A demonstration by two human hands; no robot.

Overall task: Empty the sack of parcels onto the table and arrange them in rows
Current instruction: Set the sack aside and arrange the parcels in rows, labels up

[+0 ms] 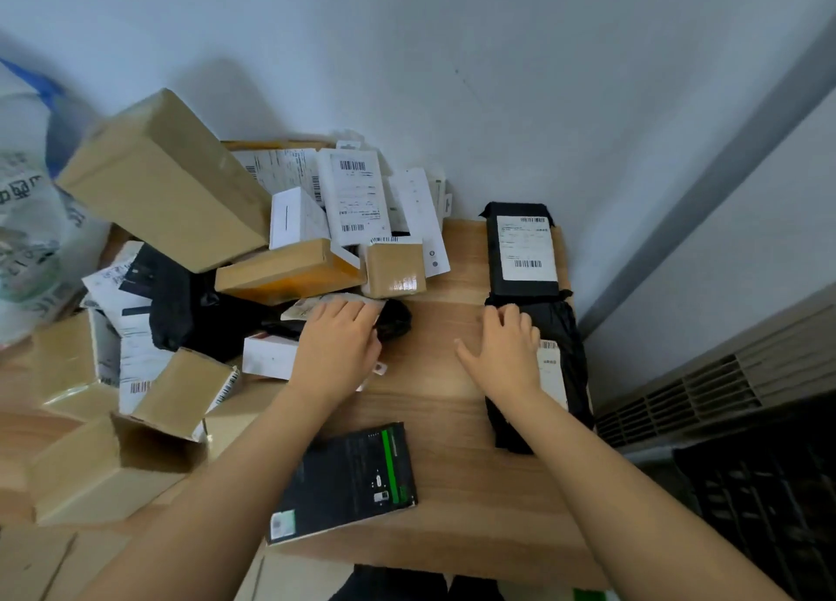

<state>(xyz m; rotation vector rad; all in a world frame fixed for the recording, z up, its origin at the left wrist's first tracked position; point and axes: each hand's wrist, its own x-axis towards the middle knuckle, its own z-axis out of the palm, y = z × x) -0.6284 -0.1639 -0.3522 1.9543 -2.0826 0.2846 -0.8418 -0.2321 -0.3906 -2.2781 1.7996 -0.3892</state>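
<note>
Pale grey-blue walls meet in a corner behind a wood-grain tabletop [452, 419], and most of the parcels lie on its left half in a loose heap. At the far left edge a white woven sack [27, 220] with dark printing and a blue strip stands blurred, touching the pile. The heap mixes plain brown cartons, white boxes with barcode labels and crumpled black plastic bags. A large brown carton [163, 180] tilts on top of it, an orange-brown box [289, 270] sits below that, and a small taped cube box [393, 268] is just beside it. On the right side two black bagged parcels lie end to end along the edge. The far one [522, 250] is flat, with a white shipping label facing up. The near one [561, 374] is longer and wrinkled, its label partly hidden. The right hand [506, 352] rests on the near parcel's left edge, its fingers lightly bent on the black plastic and its thumb spread out over the bare wood. The left hand [337, 352] lies palm down at the heap's edge, fingers straight and close together on a pale flat packet [307, 309] next to a black wrapped bundle [396, 322]. A flat black packet with a green stripe [348, 483] lies alone near the front edge between the forearms. Beyond the table on the right are a slatted vent grille [678, 397] and a black crate [769, 487].
</note>
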